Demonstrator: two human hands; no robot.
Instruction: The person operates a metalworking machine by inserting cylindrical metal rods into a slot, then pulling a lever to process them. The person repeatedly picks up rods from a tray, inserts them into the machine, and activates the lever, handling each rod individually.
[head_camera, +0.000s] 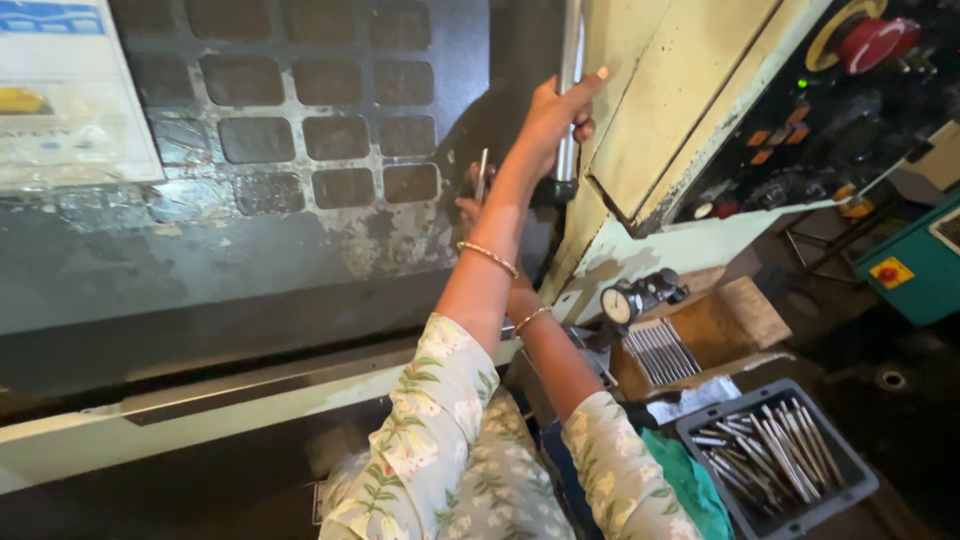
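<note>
Gripping the upright metal door handle (569, 70), the left hand (553, 120) wraps it firmly for leverage on the machine door (300, 180). Behind that forearm, the right hand (468, 205) pinches a thin metal rod (482, 174), kept upright; more rods fill the grey bin (775, 455).

Dim, soft-edged view; deep lower shadows

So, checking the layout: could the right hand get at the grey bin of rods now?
Probably yes: the grey bin lies open-topped by the right elbow. But the right hand holds a thin rod behind the left arm, whose hand grips a handle.
</note>
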